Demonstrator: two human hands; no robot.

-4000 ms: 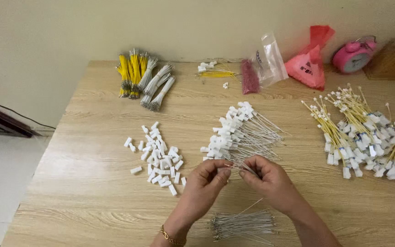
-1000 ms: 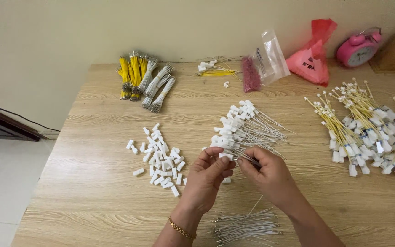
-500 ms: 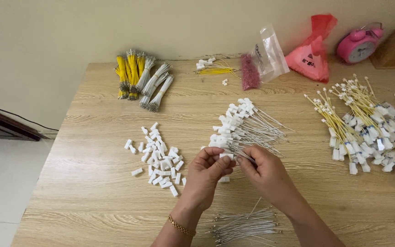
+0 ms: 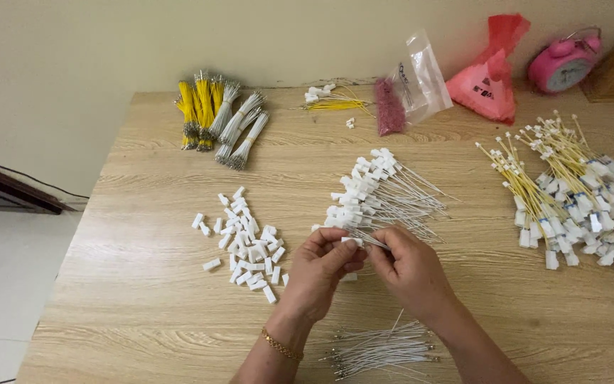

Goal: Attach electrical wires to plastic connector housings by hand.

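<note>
Pinching a small white plastic connector housing [image 4: 352, 242] between thumb and fingers, the left hand [image 4: 321, 274] is closed on it above the middle of the pale wooden worktop [image 4: 143, 299], while the right hand [image 4: 410, 270], fingers also closed, holds a thin white wire [image 4: 376, 244] at the housing's mouth. Just beyond lies the heap of finished white-wired connectors [image 4: 385, 195]; loose white housings [image 4: 246, 245] lie to the left and bare white wires [image 4: 381, 348] at the near edge. Risk, as judged: the wire's tip could bend or seat short if fed off-axis, and a forearm could drag the near wires.
</note>
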